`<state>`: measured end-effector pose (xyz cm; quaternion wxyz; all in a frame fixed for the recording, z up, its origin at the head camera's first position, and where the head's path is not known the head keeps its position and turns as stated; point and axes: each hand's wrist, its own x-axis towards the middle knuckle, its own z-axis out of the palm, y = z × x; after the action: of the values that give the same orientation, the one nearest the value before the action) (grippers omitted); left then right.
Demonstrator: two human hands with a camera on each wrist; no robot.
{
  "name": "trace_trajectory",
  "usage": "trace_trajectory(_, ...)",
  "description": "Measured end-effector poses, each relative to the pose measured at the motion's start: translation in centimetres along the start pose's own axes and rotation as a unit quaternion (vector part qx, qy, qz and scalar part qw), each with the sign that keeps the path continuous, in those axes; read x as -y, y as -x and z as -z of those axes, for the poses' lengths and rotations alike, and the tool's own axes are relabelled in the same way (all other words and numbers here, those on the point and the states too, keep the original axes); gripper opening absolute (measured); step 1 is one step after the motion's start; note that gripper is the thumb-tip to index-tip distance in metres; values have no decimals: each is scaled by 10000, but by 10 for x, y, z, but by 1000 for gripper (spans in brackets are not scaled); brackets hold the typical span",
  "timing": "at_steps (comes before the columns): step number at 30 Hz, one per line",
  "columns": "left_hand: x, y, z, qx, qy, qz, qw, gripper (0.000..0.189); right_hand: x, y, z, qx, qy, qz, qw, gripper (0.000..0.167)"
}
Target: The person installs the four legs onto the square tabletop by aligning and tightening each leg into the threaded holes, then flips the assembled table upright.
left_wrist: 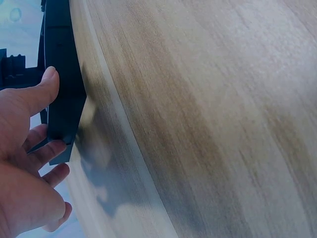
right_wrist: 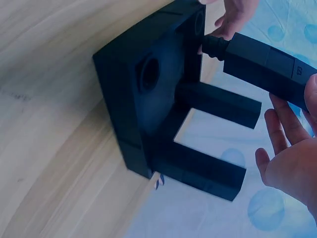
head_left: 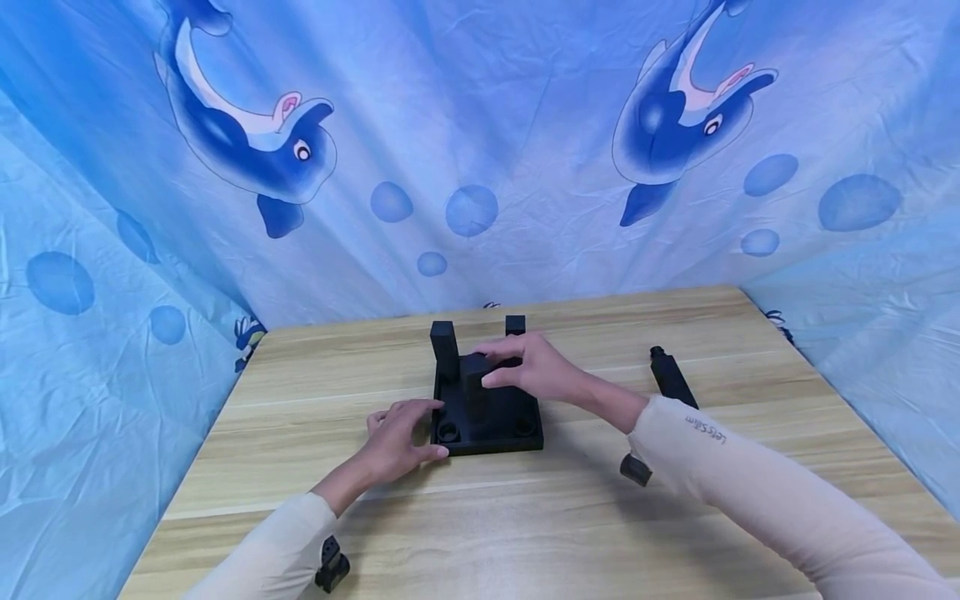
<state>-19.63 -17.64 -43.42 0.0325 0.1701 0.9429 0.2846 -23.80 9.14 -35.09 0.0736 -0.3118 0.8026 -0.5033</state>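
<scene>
A square black tabletop piece [head_left: 498, 448] with raised walls and round corner sockets lies hollow side up, like a small table upside down. Two square black legs, a left one [head_left: 446, 350] and a right one [head_left: 515, 326], stand in its far corners. My left hand [head_left: 397, 443] holds the near left corner between thumb and fingers. Between thumb and fingers, my right hand [head_left: 534, 367] pinches a third black leg [right_wrist: 267, 64], its threaded end toward the tabletop. That end is clear of the near left socket in the right wrist view. The near right socket [right_wrist: 150, 72] has no leg.
Another black leg [head_left: 672, 379] with a threaded tip lies on the wooden table [head_left: 315, 392], right of the tabletop piece and partly behind my right sleeve. A blue dolphin curtain [head_left: 480, 150] hangs along the back and sides.
</scene>
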Motion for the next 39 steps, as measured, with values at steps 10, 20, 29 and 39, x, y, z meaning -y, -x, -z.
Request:
trace_trajectory(10,-1,0,1,-1,-13,61,10000,66,5,-12,-22,259,-219,270,9991,41)
trace_trajectory(20,0,-1,1,-43,-22,111,9999,66,1,-20,-38,256,-396,-20,9989,41)
trace_trajectory(29,-1,-2,1,-75,4,61,10000,66,-1,-22,-41,277,-349,-59,9990,42)
trace_trajectory(39,0,-2,0,-70,-2,72,9999,68,-8,-23,-49,341,377,414,9978,43)
